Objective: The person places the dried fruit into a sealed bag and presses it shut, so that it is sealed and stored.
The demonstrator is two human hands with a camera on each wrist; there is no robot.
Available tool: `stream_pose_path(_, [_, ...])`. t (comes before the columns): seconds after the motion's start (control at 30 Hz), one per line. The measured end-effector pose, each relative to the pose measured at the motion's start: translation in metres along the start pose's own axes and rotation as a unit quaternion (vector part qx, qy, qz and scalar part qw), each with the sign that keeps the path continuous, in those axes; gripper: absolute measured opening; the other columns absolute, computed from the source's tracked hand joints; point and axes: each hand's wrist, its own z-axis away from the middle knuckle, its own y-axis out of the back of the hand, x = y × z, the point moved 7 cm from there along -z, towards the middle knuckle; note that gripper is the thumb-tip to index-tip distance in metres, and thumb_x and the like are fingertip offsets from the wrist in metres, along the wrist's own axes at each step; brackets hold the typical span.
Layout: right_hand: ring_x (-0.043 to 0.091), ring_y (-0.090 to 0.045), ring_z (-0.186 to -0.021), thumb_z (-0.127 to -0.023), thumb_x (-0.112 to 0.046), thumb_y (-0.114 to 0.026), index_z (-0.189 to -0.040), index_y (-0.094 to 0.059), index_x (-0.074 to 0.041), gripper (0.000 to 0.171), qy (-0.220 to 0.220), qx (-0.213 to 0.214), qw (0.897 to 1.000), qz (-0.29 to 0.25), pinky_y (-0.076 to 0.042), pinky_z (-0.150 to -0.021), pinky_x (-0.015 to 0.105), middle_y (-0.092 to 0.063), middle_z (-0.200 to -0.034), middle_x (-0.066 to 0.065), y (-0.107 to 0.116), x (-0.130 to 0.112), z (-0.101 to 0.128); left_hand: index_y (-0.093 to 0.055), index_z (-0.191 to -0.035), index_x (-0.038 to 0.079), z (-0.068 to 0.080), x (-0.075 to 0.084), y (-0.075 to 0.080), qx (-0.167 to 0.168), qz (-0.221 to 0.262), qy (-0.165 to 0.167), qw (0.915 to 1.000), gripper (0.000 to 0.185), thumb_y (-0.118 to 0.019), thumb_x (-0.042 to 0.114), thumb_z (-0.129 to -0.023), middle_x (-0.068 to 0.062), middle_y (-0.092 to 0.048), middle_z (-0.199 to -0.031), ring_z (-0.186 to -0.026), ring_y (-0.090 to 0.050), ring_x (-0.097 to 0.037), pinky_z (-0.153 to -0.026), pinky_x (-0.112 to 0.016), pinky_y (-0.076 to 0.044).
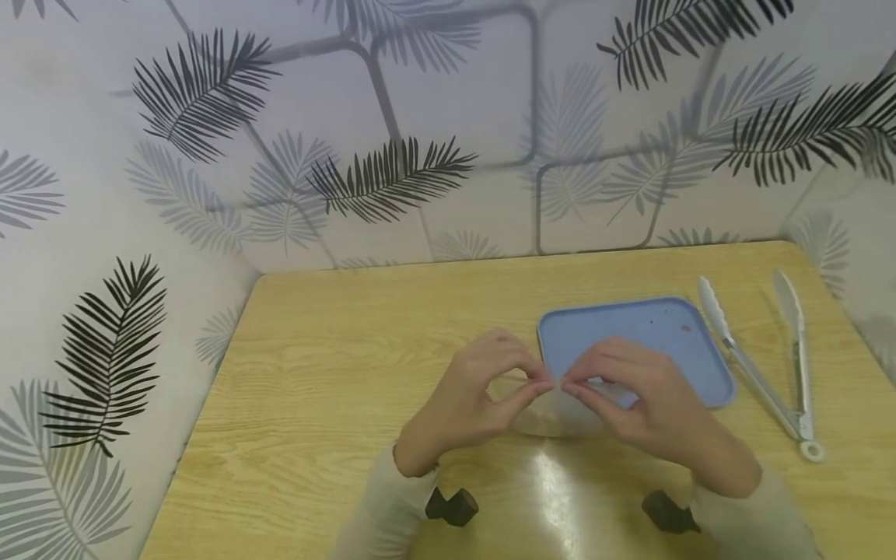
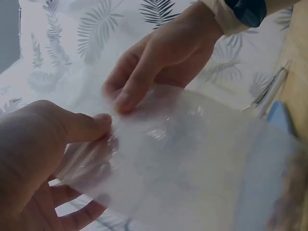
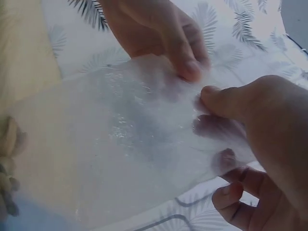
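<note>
A clear plastic bag (image 2: pixel 192 159) hangs between both hands, its upper edge pinched by each. The left hand (image 1: pixel 469 393) pinches one part of the edge between thumb and fingers; the right hand (image 1: pixel 651 404) does the same close beside it, fingertips almost meeting. In the right wrist view, the right hand's thumb (image 3: pixel 226 101) lies on the near side of the film, with fingers showing through from behind. At the bag's low end, small tan-brown pieces (image 3: pixel 8 163) show at the left edge of that view; their kind is unclear.
A blue tray (image 1: pixel 602 327) with a few specks lies behind the hands, partly covered by the right one. To its right, metal tongs (image 1: pixel 763 389) lie spread on the wooden table (image 1: pixel 336 350). Leaf-patterned sheeting (image 1: pixel 455 101) stands along the back and sides.
</note>
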Motion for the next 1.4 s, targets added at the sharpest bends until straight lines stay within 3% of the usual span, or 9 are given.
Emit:
stream_pose_path(0.27, [0.009, -0.063, -0.082, -0.099, -0.023, -0.069, -0.093, -0.077, -0.013, 0.014, 0.032, 0.005, 0.999, 0.012, -0.049, -0.082, 0.017, -0.075, -0.087, -0.003, 0.017, -0.015, -0.007, -0.072, -0.085, 0.015, 0.002, 0.013, 0.025, 0.013, -0.056, -0.025, 0.998, 0.009, -0.081, 0.014, -0.087, 0.007, -0.072, -0.081, -0.084, -0.062, -0.009, -0.084, -0.024, -0.049])
stream_pose_path(0.4, [0.009, -0.061, -0.077, -0.101, -0.03, -0.064, -0.086, -0.076, -0.01, 0.028, 0.042, 0.02, 0.999, 0.012, -0.048, -0.078, 0.017, -0.073, -0.081, -0.002, 0.023, -0.023, -0.012, -0.065, -0.078, 0.015, 0.003, 0.018, 0.033, 0.03, -0.084, -0.03, 0.9956, 0.021, -0.085, 0.018, -0.083, 0.007, -0.066, -0.075, -0.079, -0.059, -0.009, -0.08, -0.025, -0.048])
stream_pose_path(0.57, [0.006, -0.053, -0.068, -0.098, -0.031, -0.069, -0.076, -0.073, -0.01, 0.031, 0.058, 0.046, 0.997, 0.005, -0.042, -0.068, 0.015, -0.066, -0.071, -0.004, 0.031, -0.034, -0.016, -0.051, -0.069, 0.014, 0.006, 0.026, 0.042, 0.045, -0.109, -0.038, 0.9922, 0.04, -0.09, 0.023, -0.077, 0.006, -0.052, -0.066, -0.069, -0.049, -0.009, -0.07, -0.023, -0.04])
stream_pose_path(0.73, [0.001, -0.044, -0.062, -0.094, -0.031, -0.075, -0.069, -0.069, -0.012, 0.032, 0.073, 0.062, 0.995, -0.016, -0.035, -0.062, 0.009, -0.058, -0.063, -0.006, 0.036, -0.044, -0.018, -0.046, -0.068, 0.016, 0.016, 0.032, 0.045, 0.027, -0.103, -0.025, 0.994, 0.047, -0.091, 0.025, -0.077, 0.007, -0.045, -0.063, -0.066, -0.043, -0.007, -0.068, -0.021, -0.035])
stream_pose_path(0.87, [-0.004, -0.047, -0.065, -0.094, -0.022, -0.075, -0.082, -0.075, -0.014, 0.015, 0.042, 0.007, 0.998, -0.037, -0.038, -0.061, 0.007, -0.065, -0.07, -0.009, 0.029, -0.033, -0.008, -0.048, -0.073, 0.016, 0.026, 0.027, 0.046, -0.011, -0.057, 0.005, 0.9983, 0.04, -0.088, 0.02, -0.08, 0.007, -0.048, -0.068, -0.07, -0.044, -0.007, -0.07, -0.017, -0.037])
stream_pose_path(0.93, [-0.006, -0.048, -0.067, -0.091, -0.012, -0.077, -0.09, -0.076, -0.017, 0.005, 0.01, -0.031, 0.999, -0.04, -0.039, -0.061, 0.007, -0.066, -0.075, -0.012, 0.023, -0.02, 0.0, -0.05, -0.075, 0.016, 0.029, 0.021, 0.046, -0.037, -0.028, 0.023, 0.9987, 0.037, -0.086, 0.016, -0.082, 0.007, -0.051, -0.07, -0.071, -0.047, -0.007, -0.07, -0.015, -0.04])
stream_pose_path(1.03, [-0.007, -0.05, -0.068, -0.085, 0.0, -0.078, -0.097, -0.076, -0.023, 0.027, -0.05, -0.077, 0.995, -0.042, -0.041, -0.061, 0.009, -0.067, -0.078, -0.017, 0.01, 0.003, 0.007, -0.052, -0.077, 0.015, 0.033, 0.004, 0.046, -0.076, 0.015, 0.056, 0.9954, 0.032, -0.083, 0.013, -0.085, 0.006, -0.055, -0.072, -0.071, -0.049, -0.005, -0.068, -0.015, -0.044])
stream_pose_path(1.17, [-0.005, -0.052, -0.065, -0.085, 0.0, -0.079, -0.092, -0.075, -0.027, 0.028, -0.112, -0.098, 0.988, -0.027, -0.045, -0.061, 0.014, -0.067, -0.076, -0.018, -0.011, 0.036, 0.006, -0.054, -0.076, 0.015, 0.04, -0.036, 0.044, -0.109, 0.063, 0.13, 0.9836, 0.028, -0.079, 0.014, -0.09, 0.005, -0.058, -0.073, -0.074, -0.059, -0.003, -0.069, -0.021, -0.051])
stream_pose_path(1.4, [-0.001, -0.05, -0.059, -0.09, -0.021, -0.079, -0.078, -0.068, -0.025, 0.017, -0.18, -0.131, 0.974, 0.028, -0.047, -0.057, 0.021, -0.067, -0.071, -0.015, -0.043, 0.092, 0.002, -0.055, -0.073, 0.016, 0.059, -0.116, 0.035, -0.093, 0.078, 0.263, 0.957, 0.03, -0.078, 0.022, -0.091, 0.005, -0.061, -0.075, -0.076, -0.063, -0.01, -0.074, -0.027, -0.054])
